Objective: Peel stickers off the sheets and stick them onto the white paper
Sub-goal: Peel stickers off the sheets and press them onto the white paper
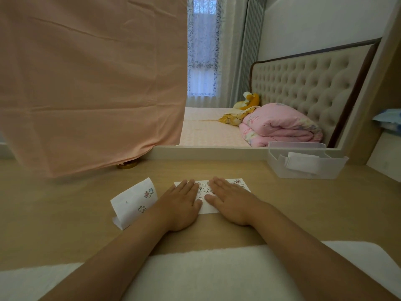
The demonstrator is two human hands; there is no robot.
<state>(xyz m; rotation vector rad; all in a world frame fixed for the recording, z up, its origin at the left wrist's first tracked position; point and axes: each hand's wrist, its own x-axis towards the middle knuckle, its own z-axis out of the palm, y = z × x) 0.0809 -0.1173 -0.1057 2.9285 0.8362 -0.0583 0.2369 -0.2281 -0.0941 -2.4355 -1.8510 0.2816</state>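
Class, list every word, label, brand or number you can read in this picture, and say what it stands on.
None can be read.
Sticker sheet: only small cartoon drawings; any lettering is too small to tell.
White paper: cartoon stickers, no legible words.
Clear box: no readable print.
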